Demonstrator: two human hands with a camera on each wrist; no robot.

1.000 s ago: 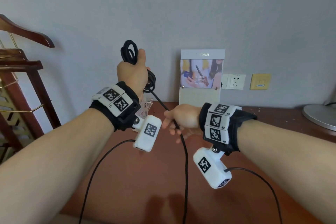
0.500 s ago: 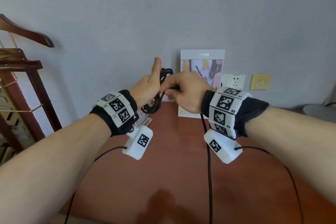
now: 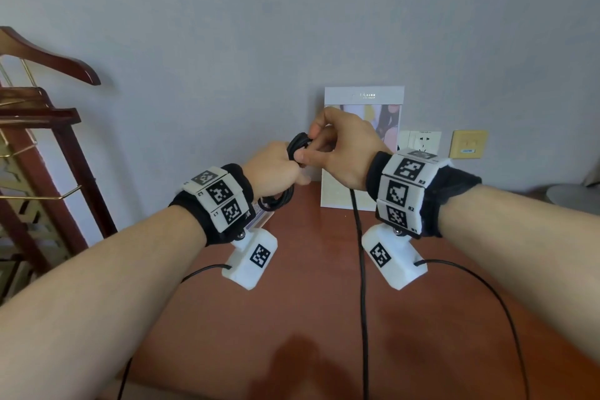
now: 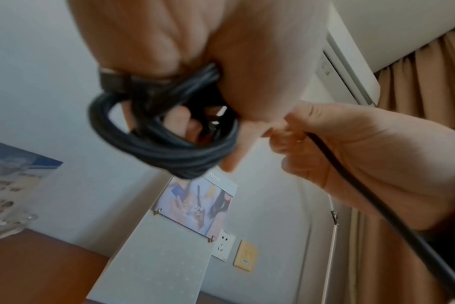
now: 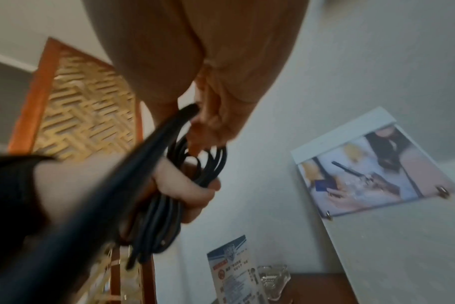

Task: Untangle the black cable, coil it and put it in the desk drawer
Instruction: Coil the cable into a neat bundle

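The black cable [image 3: 296,146] is wound into several loops that my left hand [image 3: 276,169] grips in its fist above the desk; loops stick out above and below the fist. The left wrist view shows the coil [image 4: 164,148] bunched under the fingers. My right hand [image 3: 337,146] pinches the cable's loose strand at the top of the coil, touching the left hand. The free length [image 3: 361,270] hangs straight down from the right hand past the desk's front edge. In the right wrist view the strand [image 5: 148,164] runs blurred across the coil [image 5: 169,205]. No drawer is in view.
A brown wooden desk [image 3: 308,318] lies below my hands. A white display board with a photo [image 3: 363,153] leans on the wall behind them, with wall sockets [image 3: 422,141] to its right. A small card and a glass ashtray [image 5: 273,281] stand at the desk's back left. A wooden rack [image 3: 39,146] is at the left.
My left hand dropped from high up to mid-height with the coil. My right hand rose from the desk, brought the strand up to the coil, and now pinches it at the top.
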